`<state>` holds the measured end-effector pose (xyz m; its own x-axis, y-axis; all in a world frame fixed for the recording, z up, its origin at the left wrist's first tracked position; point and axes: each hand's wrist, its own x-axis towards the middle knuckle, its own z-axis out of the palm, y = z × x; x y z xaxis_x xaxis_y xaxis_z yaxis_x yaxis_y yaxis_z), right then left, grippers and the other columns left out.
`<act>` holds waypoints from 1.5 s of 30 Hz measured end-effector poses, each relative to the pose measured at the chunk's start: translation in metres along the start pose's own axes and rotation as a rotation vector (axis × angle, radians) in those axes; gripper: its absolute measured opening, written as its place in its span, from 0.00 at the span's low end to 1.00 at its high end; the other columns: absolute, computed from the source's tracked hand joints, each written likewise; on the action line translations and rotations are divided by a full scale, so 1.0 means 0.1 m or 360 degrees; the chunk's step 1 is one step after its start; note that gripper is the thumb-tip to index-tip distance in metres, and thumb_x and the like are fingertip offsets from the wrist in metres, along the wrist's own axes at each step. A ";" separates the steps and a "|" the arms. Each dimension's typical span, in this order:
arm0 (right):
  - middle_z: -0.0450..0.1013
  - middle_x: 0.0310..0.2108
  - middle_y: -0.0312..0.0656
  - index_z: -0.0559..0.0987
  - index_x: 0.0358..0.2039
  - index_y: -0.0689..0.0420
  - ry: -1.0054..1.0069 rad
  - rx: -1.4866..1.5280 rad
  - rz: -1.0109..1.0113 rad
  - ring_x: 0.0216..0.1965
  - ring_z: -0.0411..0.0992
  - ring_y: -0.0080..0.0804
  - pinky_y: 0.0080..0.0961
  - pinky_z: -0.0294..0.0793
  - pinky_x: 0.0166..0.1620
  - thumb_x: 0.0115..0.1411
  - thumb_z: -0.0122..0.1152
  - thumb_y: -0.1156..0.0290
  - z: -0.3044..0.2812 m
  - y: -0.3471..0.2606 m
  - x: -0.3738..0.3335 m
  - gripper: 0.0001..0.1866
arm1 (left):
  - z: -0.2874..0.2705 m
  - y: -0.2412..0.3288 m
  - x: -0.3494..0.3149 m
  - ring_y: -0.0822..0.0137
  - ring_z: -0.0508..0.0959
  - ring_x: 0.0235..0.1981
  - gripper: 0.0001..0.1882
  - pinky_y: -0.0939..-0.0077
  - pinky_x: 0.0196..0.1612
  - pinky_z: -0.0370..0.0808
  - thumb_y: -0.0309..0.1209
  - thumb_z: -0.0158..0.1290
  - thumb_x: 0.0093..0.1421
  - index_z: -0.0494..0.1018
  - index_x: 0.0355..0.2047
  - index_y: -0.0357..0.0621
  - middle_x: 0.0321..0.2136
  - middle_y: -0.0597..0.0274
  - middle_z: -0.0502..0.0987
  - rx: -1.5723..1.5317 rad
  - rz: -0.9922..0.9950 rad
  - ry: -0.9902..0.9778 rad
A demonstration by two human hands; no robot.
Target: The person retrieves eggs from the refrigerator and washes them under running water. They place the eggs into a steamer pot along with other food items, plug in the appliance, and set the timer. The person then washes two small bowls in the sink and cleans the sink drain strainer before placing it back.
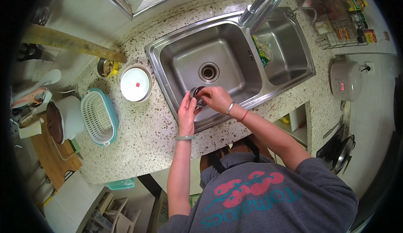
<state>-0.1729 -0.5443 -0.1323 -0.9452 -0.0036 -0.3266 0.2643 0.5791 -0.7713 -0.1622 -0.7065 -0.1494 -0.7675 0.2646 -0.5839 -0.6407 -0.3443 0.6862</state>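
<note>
Over the near left part of the steel sink (161,50), my hands meet around a small round metal basket (194,93), which looks like a drain strainer. My left hand (186,114) holds it from the near left side, thumb and fingers against its wall. The fingers of my right hand (217,99) are bent together and reach into its rim from the right. What lies inside the basket is mostly hidden by those fingers. Farther off in the basin is the round drain (208,72), with a dark opening at its middle.
A tall faucet (266,4) rises behind the sink's divider. In the smaller basin lies a green and yellow packet (262,52). Left of the sink stand a white bowl (135,84), a teal-rimmed draining basket (100,116) and a yellow mug (108,67). A rice cooker (345,80) stands far right.
</note>
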 end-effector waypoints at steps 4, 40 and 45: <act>0.74 0.38 0.40 0.81 0.35 0.53 -0.0002 -0.0377 -0.0548 0.37 0.75 0.42 0.38 0.76 0.36 0.51 0.56 0.74 -0.03 -0.02 -0.13 0.11 | -0.03 0.05 -0.05 0.73 0.75 0.45 0.29 0.74 0.46 0.74 0.35 0.51 0.64 0.56 0.62 0.41 0.49 0.65 0.72 -0.0056 -0.0005 -0.0013; 0.74 0.28 0.46 0.75 0.44 0.52 -0.0203 -0.0319 -0.0613 0.30 0.74 0.47 0.39 0.73 0.33 0.56 0.54 0.72 -0.37 -0.53 -0.46 0.14 | 0.18 0.13 -0.68 0.66 0.75 0.49 0.26 0.65 0.51 0.75 0.37 0.43 0.68 0.53 0.64 0.46 0.52 0.60 0.71 -0.0230 0.0387 0.0146; 0.75 0.22 0.47 0.72 0.48 0.48 -0.0462 -0.0454 -0.0555 0.27 0.75 0.48 0.42 0.74 0.30 0.53 0.57 0.67 -0.26 -0.58 -0.50 0.19 | 0.14 0.11 -0.86 0.65 0.74 0.50 0.25 0.67 0.51 0.75 0.36 0.43 0.68 0.55 0.63 0.47 0.52 0.60 0.70 -0.0347 0.0508 0.0201</act>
<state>-0.1458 -0.5569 -0.0570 -0.8648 -0.4376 -0.2462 -0.1570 0.7014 -0.6953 -0.1037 -0.7201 -0.0860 -0.9102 0.0056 -0.4142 -0.3410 -0.5777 0.7416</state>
